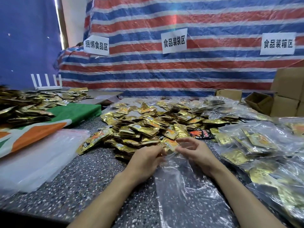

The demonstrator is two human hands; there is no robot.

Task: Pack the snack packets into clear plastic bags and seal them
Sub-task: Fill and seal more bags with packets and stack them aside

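Observation:
A large heap of gold snack packets (pixel 144 127) covers the middle of the speckled table (pixel 82 178). Just in front of it, my left hand (pixel 146 160) pinches a gold and orange packet (pixel 169 145) at the mouth of a clear plastic bag (pixel 177 186) that lies flat toward me. My right hand (pixel 195 153) holds the bag's open edge, fingers curled around the film. How far the packet sits inside the bag is unclear.
Filled clear bags (pixel 256 148) pile up at the right. A stack of flat clear bags (pixel 32 162) lies at the left beside an orange and green cloth (pixel 49 127). More gold packets (pixel 24 104) sit far left. Cardboard boxes (pixel 287 94) stand at the back right.

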